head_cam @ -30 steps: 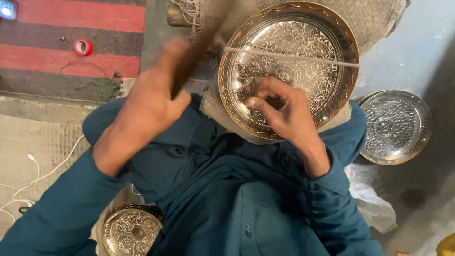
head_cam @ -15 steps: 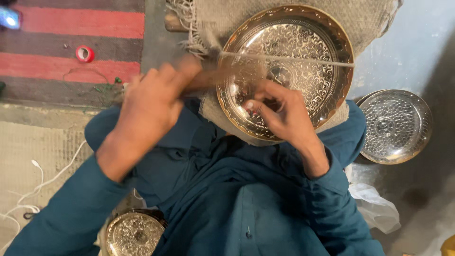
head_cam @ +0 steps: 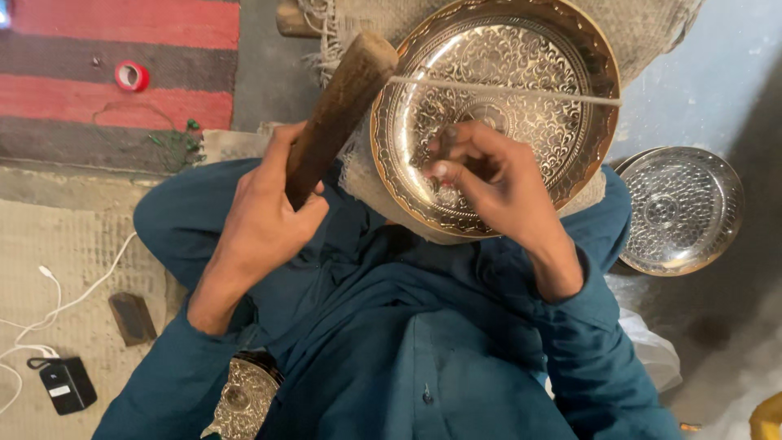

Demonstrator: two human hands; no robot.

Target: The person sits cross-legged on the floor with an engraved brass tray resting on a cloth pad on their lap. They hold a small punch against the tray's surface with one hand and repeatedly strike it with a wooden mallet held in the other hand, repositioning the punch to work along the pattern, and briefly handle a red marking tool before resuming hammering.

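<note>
Here the left hand (head_cam: 265, 220) grips a wooden mallet (head_cam: 338, 110); right hand (head_cam: 489, 175) pinches something small over the engraved tray (head_cam: 570, 90).

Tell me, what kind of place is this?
Probably a metal engraver's floor workshop: an ornate brass tray lies on burlap, the left hand grips a wooden mallet, and a finished silver-coloured tray sits on the floor nearby.

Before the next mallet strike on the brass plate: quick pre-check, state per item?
1. Left hand gripping the wooden mallet: ok.
2. Mallet raised off the brass plate: ok.
3. Right hand fingers pinching a small tool against the plate: ok; tool tip hidden, cannot tell.
4. Cord lies straight across the plate: ok.
5. Plate backed by burlap: ok; firmness cannot tell.
6. Right fingers beside the strike spot: not ok.
</note>
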